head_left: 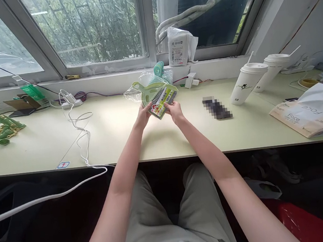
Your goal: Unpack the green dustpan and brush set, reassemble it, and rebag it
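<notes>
A printed package [163, 102] with a yellow-green label and dark grey edges is held up over the table, tilted. My left hand [144, 115] grips its lower left edge, thumb on the front. On its right side my right hand [174, 111] is closed on the edge, thumb also in front. Directly behind the package shows a light green plastic piece [146, 94] with a looped handle; whether the two are joined I cannot tell. Past it stand several teal handled pieces [159, 71] in clear plastic wrap [131, 95].
Green pointed pieces [0, 129] are heaped at the left. A white cable [87, 145] crosses the table's front edge. Rightward are a pixelated dark object [217, 108], two lidded cups with straws [246, 84] and a paper bag [312, 113]. A tissue pack [178, 49] stands on the sill.
</notes>
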### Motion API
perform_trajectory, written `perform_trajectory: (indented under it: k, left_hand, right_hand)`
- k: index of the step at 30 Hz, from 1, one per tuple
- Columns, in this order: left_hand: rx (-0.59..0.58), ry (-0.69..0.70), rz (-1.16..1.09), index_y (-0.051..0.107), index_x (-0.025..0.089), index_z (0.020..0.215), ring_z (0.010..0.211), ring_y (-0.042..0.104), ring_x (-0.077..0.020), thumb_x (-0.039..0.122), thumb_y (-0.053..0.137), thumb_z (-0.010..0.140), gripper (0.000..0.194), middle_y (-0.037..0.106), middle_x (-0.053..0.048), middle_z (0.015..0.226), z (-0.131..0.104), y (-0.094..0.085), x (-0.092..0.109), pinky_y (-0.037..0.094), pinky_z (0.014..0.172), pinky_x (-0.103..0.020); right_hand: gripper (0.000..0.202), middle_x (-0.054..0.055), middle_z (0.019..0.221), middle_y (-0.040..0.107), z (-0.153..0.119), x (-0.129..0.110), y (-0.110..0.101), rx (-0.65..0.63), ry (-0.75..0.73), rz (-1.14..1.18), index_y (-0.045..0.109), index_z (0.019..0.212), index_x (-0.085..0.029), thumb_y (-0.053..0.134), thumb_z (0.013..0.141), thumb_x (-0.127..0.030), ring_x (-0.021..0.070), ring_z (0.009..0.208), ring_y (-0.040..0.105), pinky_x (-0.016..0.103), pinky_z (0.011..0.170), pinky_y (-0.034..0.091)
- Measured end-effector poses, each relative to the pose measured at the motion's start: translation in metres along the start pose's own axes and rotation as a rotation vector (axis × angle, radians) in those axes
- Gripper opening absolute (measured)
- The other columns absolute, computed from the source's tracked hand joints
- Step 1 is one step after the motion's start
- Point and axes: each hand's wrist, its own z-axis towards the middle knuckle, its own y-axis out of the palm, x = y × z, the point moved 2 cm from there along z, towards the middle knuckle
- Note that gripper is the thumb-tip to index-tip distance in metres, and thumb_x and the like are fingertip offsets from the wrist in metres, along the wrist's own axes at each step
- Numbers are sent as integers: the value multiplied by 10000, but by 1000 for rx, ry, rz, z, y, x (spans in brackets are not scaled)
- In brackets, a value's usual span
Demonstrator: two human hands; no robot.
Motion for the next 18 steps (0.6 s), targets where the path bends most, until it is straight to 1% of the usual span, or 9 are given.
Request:
perform_trajectory:
  k: [4,6,9,11,13,15,18]
  left_hand:
    - [-63,-43,17,618,181,1193,1103,676,-228,325,759,785,455,722,-68,1139,-1,7,-7,520,1018,-376]
    - [-80,-57,19,626,174,1159,1125,664,-229,345,760,785,432,716,-78,1157,-2,11,-9,514,1025,-375]
    - [-119,-56,34,612,173,1169,1153,649,-236,381,770,770,477,702,-91,1197,-4,15,-10,509,1028,-383]
    - [-125,-46,65,590,182,1193,1152,648,-242,358,800,726,542,703,-88,1196,-5,16,-9,509,1025,-397]
    - [-87,-27,100,573,198,1190,1124,658,-244,303,823,666,589,716,-68,1154,-5,15,-10,516,1009,-412]
    - [-32,-5,119,565,210,1163,1087,669,-243,260,817,624,597,724,-45,1099,-3,13,-12,524,985,-416]
    - [13,21,104,550,215,1152,1083,666,-244,239,795,604,600,716,-37,1076,0,11,-14,519,972,-410]
  right_hand:
    - [215,47,980,724,-3,3,1,142,-69,44,579,928,-176,745,794,-206,182,943,707,393,878,611]
    - [193,57,1032,713,-5,5,2,172,-83,60,569,940,-179,710,810,-199,181,973,699,379,878,607]
    - [225,57,1084,695,-6,4,4,157,-85,100,536,993,-200,678,819,-188,175,1005,690,365,885,601]
    - [282,50,1102,686,-7,2,4,138,-88,120,510,1037,-221,679,812,-197,176,1030,684,372,898,594]
    - [324,50,1119,677,-8,-1,5,111,-99,133,493,1076,-235,674,809,-207,184,1058,678,389,920,584]
    - [349,53,1146,670,-9,-5,5,75,-119,153,491,1116,-244,655,810,-208,191,1096,667,404,961,566]
    - [372,42,1197,661,-9,-11,5,26,-163,188,508,1148,-257,626,802,-190,182,1166,638,401,1046,519]
